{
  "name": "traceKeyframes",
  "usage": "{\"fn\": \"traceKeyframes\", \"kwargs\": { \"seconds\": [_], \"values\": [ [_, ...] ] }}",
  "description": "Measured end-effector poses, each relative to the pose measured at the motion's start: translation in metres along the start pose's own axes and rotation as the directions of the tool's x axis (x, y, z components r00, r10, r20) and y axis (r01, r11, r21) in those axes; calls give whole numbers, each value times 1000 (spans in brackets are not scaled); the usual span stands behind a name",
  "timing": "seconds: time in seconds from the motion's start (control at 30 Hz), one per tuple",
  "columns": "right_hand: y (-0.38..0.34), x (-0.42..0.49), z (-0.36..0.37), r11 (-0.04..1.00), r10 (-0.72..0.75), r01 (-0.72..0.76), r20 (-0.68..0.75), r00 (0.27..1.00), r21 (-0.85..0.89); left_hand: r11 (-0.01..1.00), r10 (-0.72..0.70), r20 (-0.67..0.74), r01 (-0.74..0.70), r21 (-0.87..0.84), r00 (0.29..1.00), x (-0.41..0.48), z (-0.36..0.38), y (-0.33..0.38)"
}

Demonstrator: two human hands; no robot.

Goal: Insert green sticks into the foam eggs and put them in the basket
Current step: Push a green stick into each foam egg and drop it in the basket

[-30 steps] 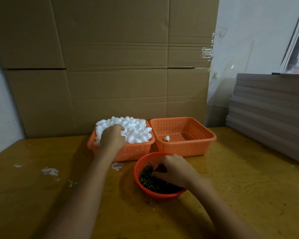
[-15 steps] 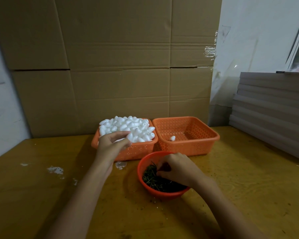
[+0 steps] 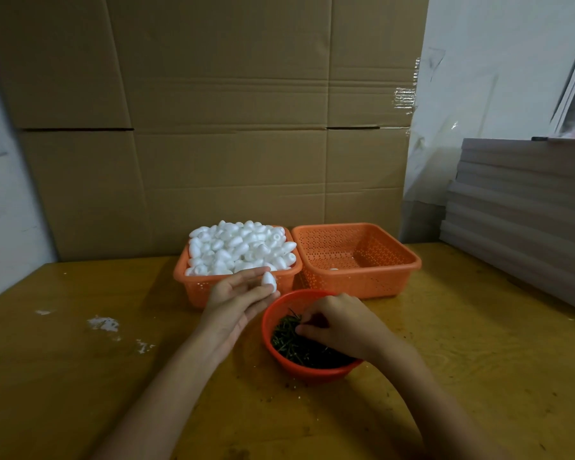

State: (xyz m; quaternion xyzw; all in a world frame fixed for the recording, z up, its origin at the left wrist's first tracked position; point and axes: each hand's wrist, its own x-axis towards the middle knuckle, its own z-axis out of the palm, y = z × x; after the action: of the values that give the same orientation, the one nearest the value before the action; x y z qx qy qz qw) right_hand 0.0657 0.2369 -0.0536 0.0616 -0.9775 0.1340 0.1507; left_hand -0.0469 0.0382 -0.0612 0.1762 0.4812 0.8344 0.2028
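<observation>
Fingers (image 3: 258,297) of the left hand (image 3: 234,295) pinch one foam egg (image 3: 269,281) just beside the red bowl (image 3: 312,371). The right hand (image 3: 341,323) is curled down into the green sticks (image 3: 292,343), can't really tell if it's got one. Barely started imo: supply basket (image 3: 196,290) heaped, other basket (image 3: 379,280) holds maybe one lone egg (image 3: 333,269).

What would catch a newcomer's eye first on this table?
The orange basket heaped with white foam eggs, in the middle of the view, stands out most. Before it, the left hand pinches one egg while the right hand reaches into a red bowl of green sticks.
</observation>
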Motion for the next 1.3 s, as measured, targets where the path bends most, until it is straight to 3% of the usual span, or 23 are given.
{"fn": "traceKeyframes", "kwargs": {
  "seconds": [1.3],
  "values": [
    [-3,0,-1,1000,-17,18,54,998,-15,1000,12,32,-13,9,999,-4,4,8]
  ]
}}
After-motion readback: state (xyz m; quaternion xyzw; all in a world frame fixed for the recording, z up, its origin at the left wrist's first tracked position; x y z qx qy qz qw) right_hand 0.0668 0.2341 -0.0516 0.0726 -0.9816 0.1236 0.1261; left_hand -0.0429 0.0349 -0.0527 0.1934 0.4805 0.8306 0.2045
